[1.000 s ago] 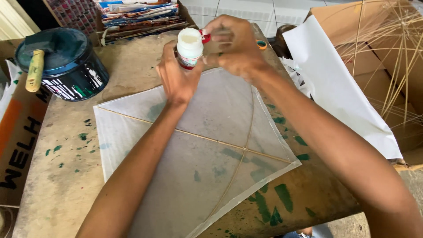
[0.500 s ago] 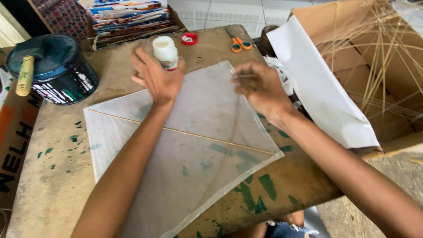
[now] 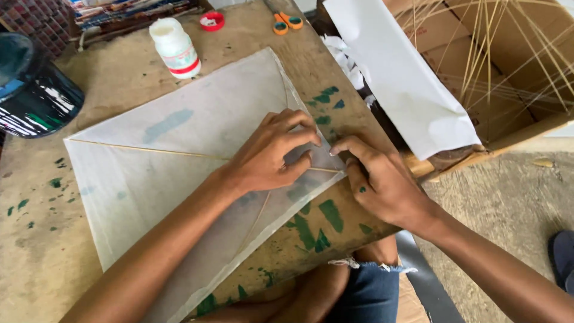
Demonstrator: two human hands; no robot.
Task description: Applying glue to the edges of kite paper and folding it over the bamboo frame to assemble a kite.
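Left hand (image 3: 275, 152) being pressed flat, fingers spread, gripping nothing, on right corner of paper kite (image 3: 179, 161). Right hand (image 3: 379, 179) being held beside it, fingers extended, fingertips pressing kite edge at corner. Kite being supported flat on surface (image 3: 119, 78), worn, stained with green paint. Glue bottle (image 3: 174, 48), red cap (image 3: 211, 21), scissors (image 3: 286, 23) being kept at far edge. Cardboard box (image 3: 508, 72) with thin sticks standing right.

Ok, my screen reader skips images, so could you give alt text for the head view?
Both hands, left hand and right hand, press the right corner of a white paper kite on a paint-stained wooden table. A white glue bottle stands behind it.
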